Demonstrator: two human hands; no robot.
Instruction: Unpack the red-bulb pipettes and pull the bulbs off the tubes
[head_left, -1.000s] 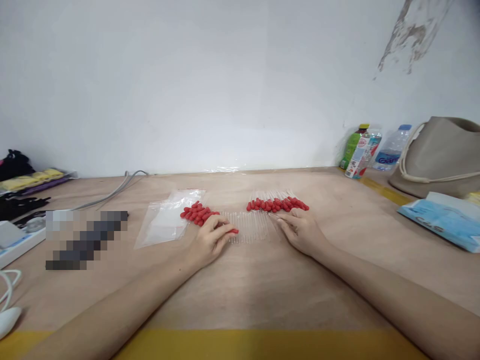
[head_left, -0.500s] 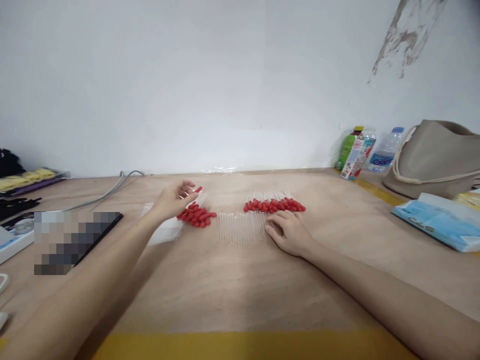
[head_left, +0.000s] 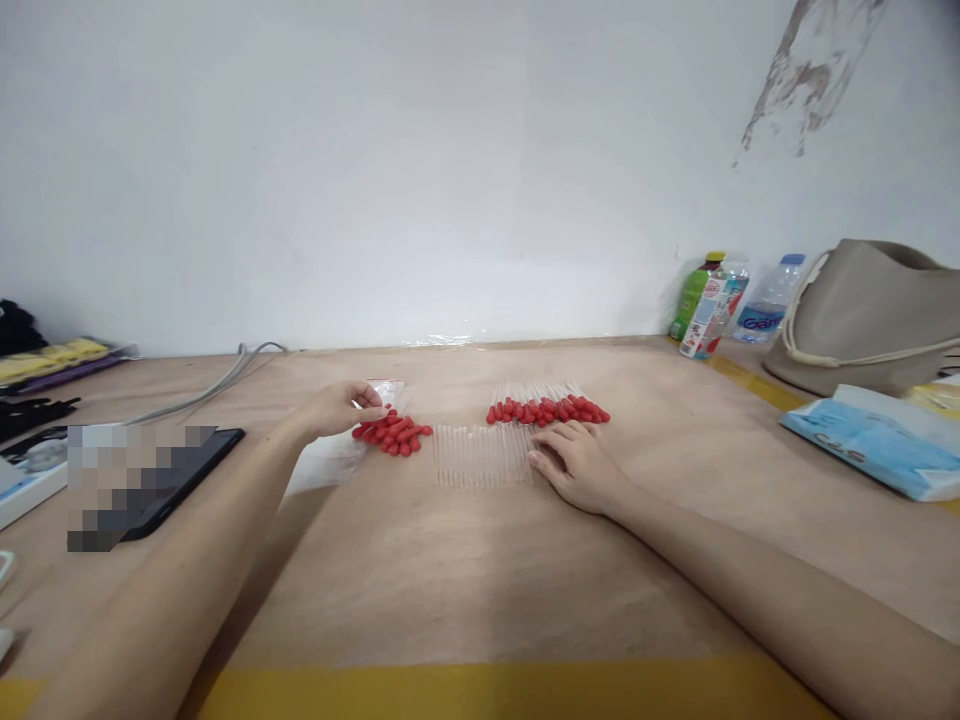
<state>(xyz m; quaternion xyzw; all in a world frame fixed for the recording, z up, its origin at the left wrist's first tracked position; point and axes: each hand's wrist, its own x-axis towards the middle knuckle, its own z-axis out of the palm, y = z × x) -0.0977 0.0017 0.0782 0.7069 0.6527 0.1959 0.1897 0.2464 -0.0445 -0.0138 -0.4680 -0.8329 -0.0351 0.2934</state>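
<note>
My left hand [head_left: 351, 407] is over the upper left of a pile of red rubber bulbs [head_left: 394, 435], thumb and curled fingers closed at one bulb. The pile lies on a clear plastic bag [head_left: 330, 462]. Right of it, thin clear tubes [head_left: 480, 457] lie side by side in a row. Behind the row is a group of tubes with red bulbs [head_left: 547, 410] on their near ends. My right hand [head_left: 577, 465] rests on the table at the row's right end, fingers bent and thumb apart, fingertips close to the last tubes.
A phone [head_left: 184, 485], partly blurred out, and a grey cable [head_left: 202, 397] lie to the left. At the right are a blue tissue pack [head_left: 870, 440], a grey bag [head_left: 870, 320], and bottles [head_left: 769, 305] by the wall. Yellow tape [head_left: 480, 690] lines the front edge.
My left hand has lowered and drawn slightly left, from above the red bulbs down to the pile's edge. My right hand has stayed in place.
</note>
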